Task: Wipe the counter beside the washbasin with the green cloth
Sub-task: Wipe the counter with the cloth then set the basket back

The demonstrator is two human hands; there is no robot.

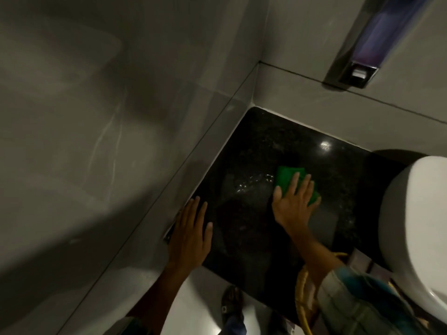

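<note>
The black polished counter (278,141) fills the corner between two grey walls. The white washbasin (416,213) stands at its right end. A folded green cloth (286,176) lies flat on the counter's middle. My right hand (294,201) presses down on it with fingers spread, covering its near half. Just left of the cloth, wet streaks (251,181) glint on the stone. My left hand (191,233) rests flat and empty on the counter's left front corner, against the wall.
A metal soap dispenser (362,44) hangs on the back wall above the counter. A yellow hose (303,288) loops below the front edge by my right sleeve. My sandalled foot (232,303) stands on the pale floor.
</note>
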